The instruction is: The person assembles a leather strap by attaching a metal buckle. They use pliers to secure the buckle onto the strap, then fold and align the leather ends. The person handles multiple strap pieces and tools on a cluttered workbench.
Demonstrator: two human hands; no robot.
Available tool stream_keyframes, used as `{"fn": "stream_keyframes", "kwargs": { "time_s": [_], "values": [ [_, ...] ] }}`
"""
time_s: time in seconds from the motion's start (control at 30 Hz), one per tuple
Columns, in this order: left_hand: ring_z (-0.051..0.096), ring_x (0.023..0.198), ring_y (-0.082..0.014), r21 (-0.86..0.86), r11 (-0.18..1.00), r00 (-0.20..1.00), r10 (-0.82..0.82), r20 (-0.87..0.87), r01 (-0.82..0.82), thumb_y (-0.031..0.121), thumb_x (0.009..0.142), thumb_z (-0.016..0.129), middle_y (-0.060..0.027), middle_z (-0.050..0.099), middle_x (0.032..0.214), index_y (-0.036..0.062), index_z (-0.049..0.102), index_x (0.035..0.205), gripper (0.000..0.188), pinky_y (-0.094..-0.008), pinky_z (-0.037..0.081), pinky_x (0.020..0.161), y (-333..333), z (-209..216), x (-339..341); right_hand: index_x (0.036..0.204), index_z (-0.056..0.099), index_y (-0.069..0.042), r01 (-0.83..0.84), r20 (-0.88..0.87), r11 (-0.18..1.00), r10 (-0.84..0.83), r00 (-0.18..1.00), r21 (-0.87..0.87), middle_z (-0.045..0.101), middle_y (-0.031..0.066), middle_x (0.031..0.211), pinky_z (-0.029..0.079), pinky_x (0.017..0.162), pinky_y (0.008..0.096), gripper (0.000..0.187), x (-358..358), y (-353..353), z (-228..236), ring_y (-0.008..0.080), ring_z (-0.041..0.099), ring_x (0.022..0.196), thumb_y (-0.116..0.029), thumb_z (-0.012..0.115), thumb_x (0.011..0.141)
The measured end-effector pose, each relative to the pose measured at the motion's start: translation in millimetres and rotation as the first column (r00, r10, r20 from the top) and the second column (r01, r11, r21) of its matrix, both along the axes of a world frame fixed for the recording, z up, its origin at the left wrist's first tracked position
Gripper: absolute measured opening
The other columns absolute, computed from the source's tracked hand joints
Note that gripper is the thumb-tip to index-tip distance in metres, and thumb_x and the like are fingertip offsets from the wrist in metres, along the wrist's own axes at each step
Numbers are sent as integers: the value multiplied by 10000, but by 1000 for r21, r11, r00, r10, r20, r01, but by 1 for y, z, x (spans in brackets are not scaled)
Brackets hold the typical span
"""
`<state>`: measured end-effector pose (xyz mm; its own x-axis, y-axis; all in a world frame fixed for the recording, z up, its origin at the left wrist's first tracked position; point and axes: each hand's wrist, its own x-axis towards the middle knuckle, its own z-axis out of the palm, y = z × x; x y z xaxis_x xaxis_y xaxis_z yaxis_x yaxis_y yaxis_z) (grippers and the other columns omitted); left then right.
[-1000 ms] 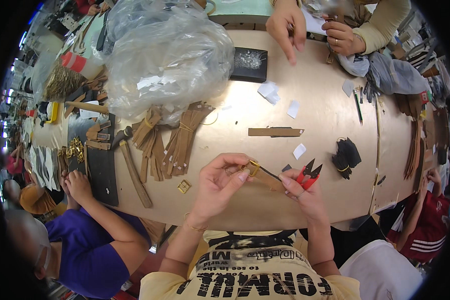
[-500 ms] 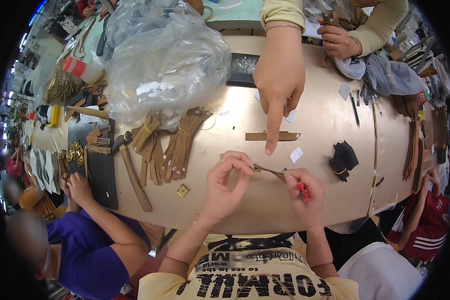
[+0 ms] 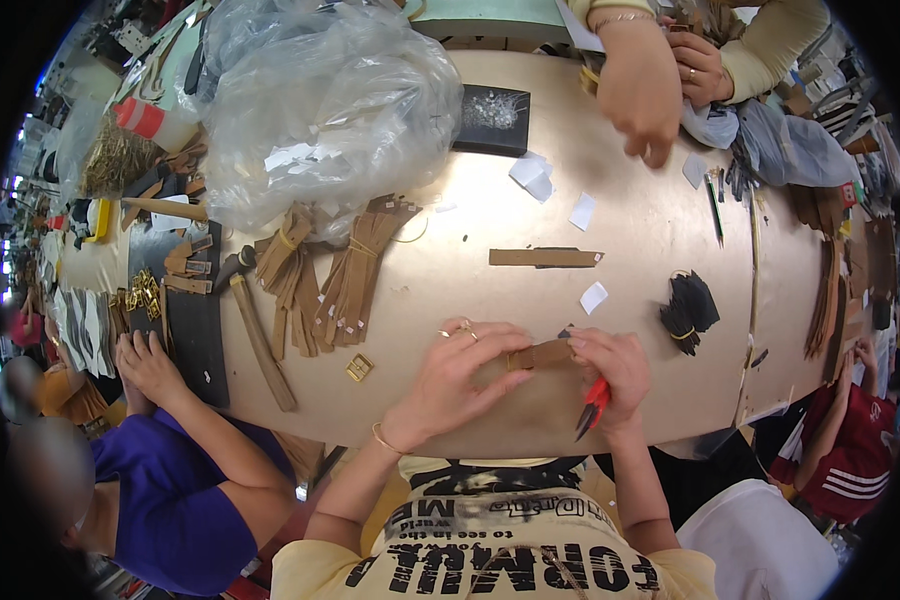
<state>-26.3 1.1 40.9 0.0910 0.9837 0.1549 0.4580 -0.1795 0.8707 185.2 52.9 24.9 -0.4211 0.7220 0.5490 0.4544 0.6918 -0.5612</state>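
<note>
I've got the strap btwn both hands, just above the near part of the table, abt mid. R hand pinches its R end, thumb vs fingers, & also holds the red snips, dark blades pointing down twd the person. L hand is at the other end, thumb & index either side of the buckle, narrow gap; can't tell if they're pressing on it.

Beyond the hands I see a flat strap on the table, w/ a white scrap near its R end. Black bundle, tied, is off to R. Loose buckle lies L of L hand; hammer farther L, w/ tied brown straps near it & a big clear bag behind. Co-worker's hand, slightly blurred, is over the far side, R of ctr.
</note>
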Motion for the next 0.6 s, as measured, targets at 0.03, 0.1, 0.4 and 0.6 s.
{"fn": "stream_keyframes", "kwargs": {
  "time_s": [0.03,0.1,0.4,0.6],
  "values": [
    [638,946,-225,-58,998,995,-8,103,14,92,765,771,-95,661,1135,58,666,1097,350,-323,491,857,-2,1,3,954,669,-97,19,12,998,-18,1000,-65,700,34,948,410,593,299,172,0,0,1,170,568,626,-99,712,788],
    [645,917,-208,-103,994,980,-14,198,34,73,808,736,-104,670,1106,48,654,1126,329,-300,510,820,-2,1,8,942,666,-87,61,13,981,-60,998,-185,697,46,919,414,585,304,155,-2,-1,6,200,568,621,-73,704,792],
    [598,738,-81,-538,810,615,305,728,235,104,969,566,-73,642,849,-9,515,1221,281,-228,496,680,5,8,-4,1056,665,25,-291,-398,319,-352,847,-902,593,-19,785,448,599,213,243,-12,5,36,35,430,568,-181,562,978],
    [612,824,-162,-390,914,937,226,267,-110,127,915,638,-101,627,967,29,521,1150,280,-299,498,729,4,1,4,1104,648,17,-217,-260,179,-266,928,-960,568,-30,757,398,586,186,251,-9,10,28,21,393,566,-175,566,965]
  ]
}}
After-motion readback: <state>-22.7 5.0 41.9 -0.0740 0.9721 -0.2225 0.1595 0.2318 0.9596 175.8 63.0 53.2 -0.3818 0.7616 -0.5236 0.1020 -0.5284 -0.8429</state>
